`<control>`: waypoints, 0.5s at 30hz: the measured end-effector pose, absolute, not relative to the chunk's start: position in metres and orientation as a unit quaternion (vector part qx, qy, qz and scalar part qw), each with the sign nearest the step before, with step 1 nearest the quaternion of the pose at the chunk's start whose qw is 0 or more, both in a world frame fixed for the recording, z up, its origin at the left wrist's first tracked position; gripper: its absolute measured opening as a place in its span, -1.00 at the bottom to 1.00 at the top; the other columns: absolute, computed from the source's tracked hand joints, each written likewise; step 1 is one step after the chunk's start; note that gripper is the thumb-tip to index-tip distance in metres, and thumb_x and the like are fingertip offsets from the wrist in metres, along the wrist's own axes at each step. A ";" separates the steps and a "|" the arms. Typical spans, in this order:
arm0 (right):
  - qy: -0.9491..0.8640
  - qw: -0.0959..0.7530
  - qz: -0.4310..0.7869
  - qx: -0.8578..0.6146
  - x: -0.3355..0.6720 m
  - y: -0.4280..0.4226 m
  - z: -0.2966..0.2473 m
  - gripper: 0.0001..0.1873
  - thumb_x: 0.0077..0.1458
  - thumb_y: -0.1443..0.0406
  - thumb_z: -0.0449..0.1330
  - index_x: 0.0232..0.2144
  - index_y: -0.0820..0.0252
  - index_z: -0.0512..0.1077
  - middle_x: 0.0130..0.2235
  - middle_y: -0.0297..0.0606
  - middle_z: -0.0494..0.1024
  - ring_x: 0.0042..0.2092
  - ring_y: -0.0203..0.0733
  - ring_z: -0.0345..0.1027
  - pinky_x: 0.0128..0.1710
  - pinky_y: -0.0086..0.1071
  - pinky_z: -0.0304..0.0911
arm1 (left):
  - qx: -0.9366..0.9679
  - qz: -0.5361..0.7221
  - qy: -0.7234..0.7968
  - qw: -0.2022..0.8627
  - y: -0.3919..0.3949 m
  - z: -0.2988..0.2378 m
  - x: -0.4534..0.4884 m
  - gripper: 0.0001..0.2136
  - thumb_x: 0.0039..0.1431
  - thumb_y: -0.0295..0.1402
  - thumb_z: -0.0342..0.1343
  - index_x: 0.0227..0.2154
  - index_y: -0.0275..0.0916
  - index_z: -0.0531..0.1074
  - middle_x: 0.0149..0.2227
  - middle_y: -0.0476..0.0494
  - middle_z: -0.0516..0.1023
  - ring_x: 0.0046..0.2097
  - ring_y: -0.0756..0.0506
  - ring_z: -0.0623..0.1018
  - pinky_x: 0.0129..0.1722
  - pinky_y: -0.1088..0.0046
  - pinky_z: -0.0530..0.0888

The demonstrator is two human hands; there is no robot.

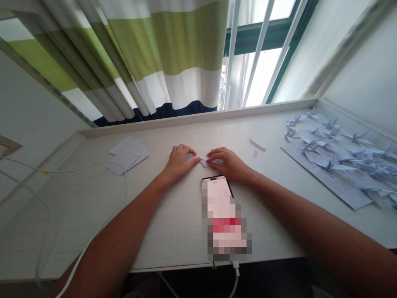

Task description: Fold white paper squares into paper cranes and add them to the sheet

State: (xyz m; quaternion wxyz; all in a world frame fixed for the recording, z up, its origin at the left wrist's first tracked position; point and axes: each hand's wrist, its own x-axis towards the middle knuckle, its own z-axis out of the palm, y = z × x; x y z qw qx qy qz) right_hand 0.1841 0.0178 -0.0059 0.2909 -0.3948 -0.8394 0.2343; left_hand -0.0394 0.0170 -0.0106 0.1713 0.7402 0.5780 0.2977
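Observation:
A small folded piece of white paper (204,162) lies low over the white desk, between my two hands. My left hand (181,160) pinches its left end, thumb and fingers closing on the edge. From the other side, my right hand (228,162) grips the right end with thumb and fingertips. Part of the paper is hidden under the fingers, so its exact folds cannot be made out. Just below the hands, a phone (217,194) lies face up with its screen lit, partly blurred.
Several folded paper cranes (333,165) crowd the right side, some on a written sheet (350,194). Loose paper squares (128,155) lie at the left. Paper strips (257,144) rest beyond my right hand. A white cable (125,182) crosses my left forearm. The desk has a raised back rim (198,118).

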 end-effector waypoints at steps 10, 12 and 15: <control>-0.774 0.348 0.327 -0.416 0.182 0.012 0.000 -0.72 0.07 0.31 0.31 -0.12 0.11 0.49 -0.14 -0.22 0.61 -0.11 -0.12 0.48 -0.06 -0.19 0.38 | 0.704 0.347 0.570 0.244 0.006 -0.013 -0.021 -0.83 0.15 -0.23 0.24 -0.44 -0.19 0.44 -0.31 -0.14 0.54 -0.16 -0.19 0.46 -0.10 0.20 0.39; -0.751 0.370 0.356 -0.415 0.182 0.011 0.001 -0.66 0.05 0.32 0.31 -0.08 0.11 0.48 -0.12 -0.21 0.59 -0.10 -0.13 0.48 -0.08 -0.20 0.40 | 0.669 0.393 0.537 0.330 0.005 -0.012 -0.019 -0.80 0.14 -0.22 0.24 -0.42 -0.20 0.39 -0.34 -0.10 0.54 -0.25 -0.13 0.50 -0.19 0.28 0.42; -0.720 0.408 0.386 -0.407 0.182 0.011 0.004 -0.58 0.02 0.29 0.35 -0.03 0.10 0.46 -0.08 -0.17 0.57 -0.05 -0.10 0.47 -0.09 -0.19 0.41 | 0.618 0.471 0.483 0.404 0.004 -0.008 -0.015 -0.75 0.08 -0.23 0.30 -0.39 -0.20 0.33 -0.34 -0.06 0.53 -0.30 -0.07 0.52 -0.26 0.36 0.43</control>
